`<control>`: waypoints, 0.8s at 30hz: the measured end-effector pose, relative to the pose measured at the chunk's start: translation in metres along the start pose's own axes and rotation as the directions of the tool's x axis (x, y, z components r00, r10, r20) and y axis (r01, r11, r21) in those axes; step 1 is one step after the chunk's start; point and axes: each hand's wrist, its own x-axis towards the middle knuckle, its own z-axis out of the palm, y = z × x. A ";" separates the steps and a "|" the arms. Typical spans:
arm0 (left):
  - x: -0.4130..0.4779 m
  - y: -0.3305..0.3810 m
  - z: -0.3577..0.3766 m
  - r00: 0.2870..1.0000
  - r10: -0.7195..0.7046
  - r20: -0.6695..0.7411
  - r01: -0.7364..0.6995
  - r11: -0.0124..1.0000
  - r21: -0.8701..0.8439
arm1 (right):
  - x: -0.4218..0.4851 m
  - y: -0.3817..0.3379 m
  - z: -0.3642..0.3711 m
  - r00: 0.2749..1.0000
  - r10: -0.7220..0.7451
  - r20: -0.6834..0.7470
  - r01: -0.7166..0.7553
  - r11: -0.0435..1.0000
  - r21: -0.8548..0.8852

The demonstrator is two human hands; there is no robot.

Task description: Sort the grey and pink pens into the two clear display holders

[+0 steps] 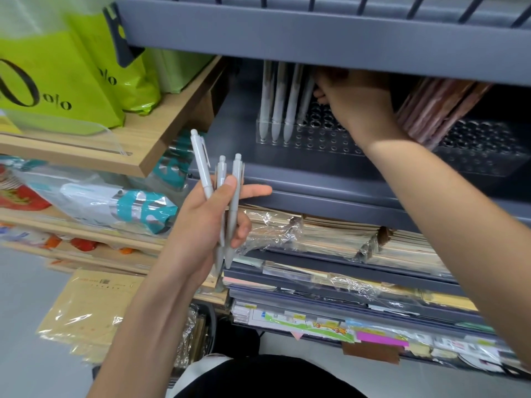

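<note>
My left hand [212,225] holds three grey pens [227,202] upright in front of the grey shelf edge. My right hand [356,101] reaches into the shelf over the left clear holder [316,139], fingers closed around a grey pen [307,96] that stands fourth in the front row. Three grey pens [277,104] stand in that holder's left holes. The right clear holder [482,150] carries a leaning bunch of pink pens [434,110]. The upper shelf hides the pens' tops and part of my right fingers.
The upper shelf lip [316,33] hangs low over both holders. Green bags [57,79] sit on a wooden shelf [143,145] to the left. Wrapped notebooks [330,237] and paper stacks fill the shelves below.
</note>
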 end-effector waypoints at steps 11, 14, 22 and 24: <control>-0.003 -0.003 0.007 1.000 -0.002 0.026 0.003 1.000 -0.027 | 0.000 0.004 -0.002 0.996 0.058 0.073 -0.055 0.997 -0.046; -0.005 -0.001 0.007 0.999 -0.012 0.037 0.012 1.000 0.000 | -0.004 0.012 -0.006 0.999 0.046 0.024 -0.045 0.999 -0.011; -0.003 -0.004 0.017 0.999 -0.015 0.052 0.017 0.999 -0.034 | -0.062 0.014 -0.013 0.947 -0.044 0.319 -0.044 0.963 0.264; -0.002 -0.002 0.022 0.998 0.001 0.061 0.002 0.999 -0.047 | -0.071 0.015 -0.012 0.891 -0.070 0.449 -0.019 0.981 0.191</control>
